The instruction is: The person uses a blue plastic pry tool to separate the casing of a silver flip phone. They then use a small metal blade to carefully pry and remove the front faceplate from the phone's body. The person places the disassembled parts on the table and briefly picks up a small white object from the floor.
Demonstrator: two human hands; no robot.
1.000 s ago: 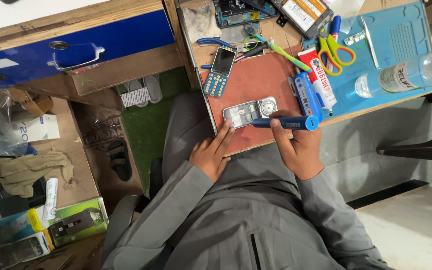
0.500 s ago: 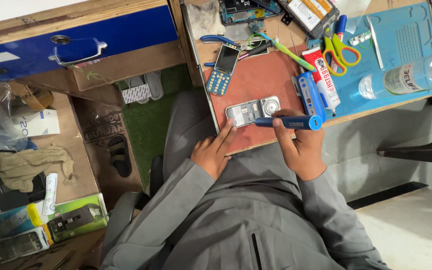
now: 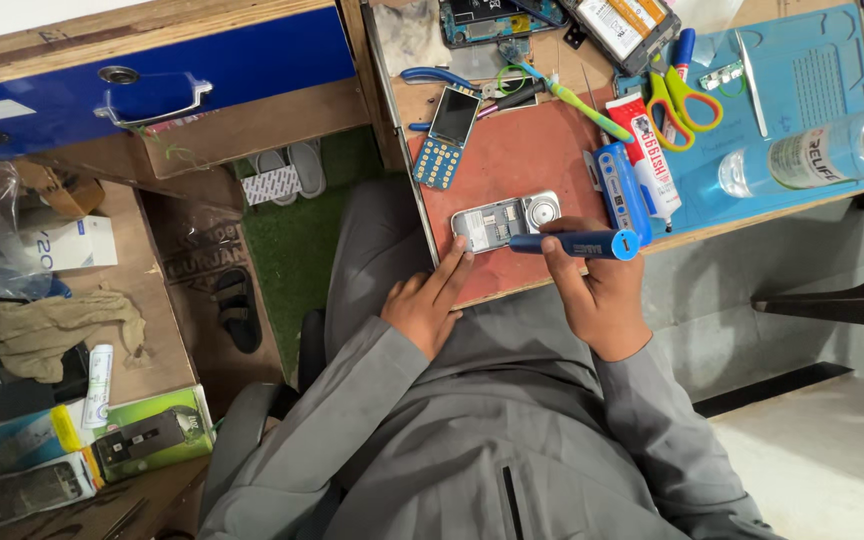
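The right hand (image 3: pixel 602 300) is wrapped tight round a blue pen-shaped tool (image 3: pixel 577 243), w/ the tool lying sideways & its thin tip on the opened grey phone (image 3: pixel 505 220). That phone lies flat on the red mat (image 3: pixel 522 160), near the mat's front edge, just in front of the person. The left hand (image 3: pixel 429 305) holds nothing; it rests at the desk edge w/ fingers (image 3: pixel 452 268) stretched out & the tips touching the phone's left end, so it's flat, not closed. Further back on the mat lies a 2nd phone w/ blue keys (image 3: pixel 445 138), tilted a bit. Just right of the grey phone is a blue box-like tool (image 3: pixel 620 190), & next to it a red & white tube (image 3: pixel 650 160). Green & yellow scissors (image 3: pixel 687 95) sit by the blue mat (image 3: pixel 802 90), & a clear bottle (image 3: pixel 822 155) lies on its side there. Blue pliers (image 3: pixel 442 78) lie at the back of the desk. Left of the desk is a blue drawer (image 3: pixel 152 75) w/ a metal handle. On the floor below are a black sandal (image 3: pixel 240 310) & a green box (image 3: pixel 152 435).
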